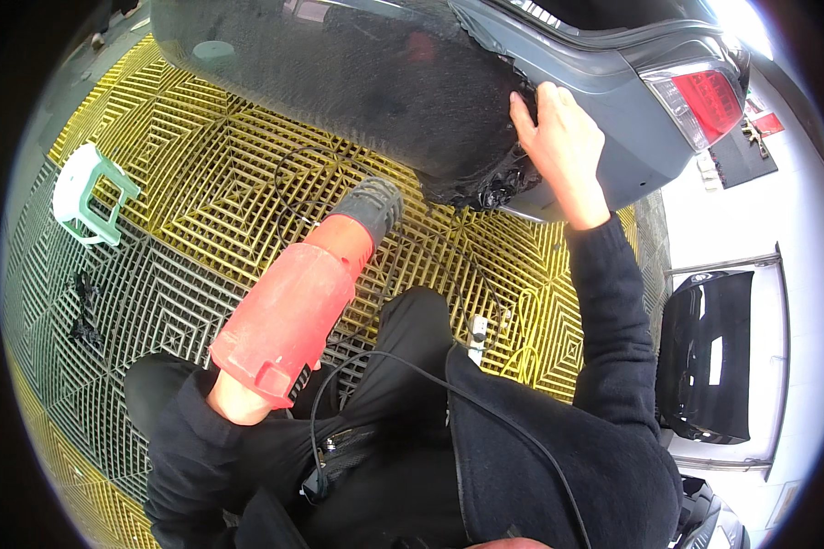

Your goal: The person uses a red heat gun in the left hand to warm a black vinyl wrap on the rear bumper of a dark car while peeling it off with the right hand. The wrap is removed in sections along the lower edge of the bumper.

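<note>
- The black film (449, 110) lies along the far grey bumper (645, 137), ragged at its right end; uneven pulling could tear it.
- My right hand (560, 142) touches that edge; I can't tell whether its fingers pinch.
- My left hand (238, 400), mostly hidden, grips the red heat gun (288, 311); lingering heat could scorch bumper or fingertips.
- The black cable (446, 387) could snag.

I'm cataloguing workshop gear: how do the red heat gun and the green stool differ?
The heat gun is red with a dark nozzle; the stool is pale green. The heat gun is held above the floor grating, while the stool rests on it. Both seem plastic-bodied.
</note>
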### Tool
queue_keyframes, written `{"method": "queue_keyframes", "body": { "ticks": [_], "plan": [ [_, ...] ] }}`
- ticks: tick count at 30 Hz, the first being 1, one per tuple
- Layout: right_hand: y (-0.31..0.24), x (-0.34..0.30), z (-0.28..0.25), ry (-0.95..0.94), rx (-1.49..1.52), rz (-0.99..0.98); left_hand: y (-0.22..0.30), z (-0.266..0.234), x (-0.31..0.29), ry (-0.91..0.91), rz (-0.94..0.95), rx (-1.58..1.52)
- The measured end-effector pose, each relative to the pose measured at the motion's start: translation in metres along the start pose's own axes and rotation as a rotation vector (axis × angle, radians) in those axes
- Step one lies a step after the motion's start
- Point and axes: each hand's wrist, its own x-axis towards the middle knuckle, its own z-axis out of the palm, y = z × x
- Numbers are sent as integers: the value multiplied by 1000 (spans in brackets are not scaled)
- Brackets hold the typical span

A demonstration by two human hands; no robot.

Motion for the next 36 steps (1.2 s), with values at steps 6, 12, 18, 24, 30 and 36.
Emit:
{"method": "queue_keyframes", "body": {
  "ticks": [6,12,18,24,30,36],
  "plan": [
    [14,-9,2,-115,-74,-135,-1,-1,0,-72,129,197],
    [25,-1,2,-272,124,-186,0,3,-6,-89,218,311],
    [31,3,6,-391,254,-125,-3,0,-18,-86,268,280],
    [27,0,9,-396,347,-55,3,-10,-31,-60,270,434],
    [22,-1,9,-388,395,-17,1,-5,-29,-59,278,277],
    [12,-10,6,-281,367,97,4,-8,-20,-93,212,325]
  ]
}}
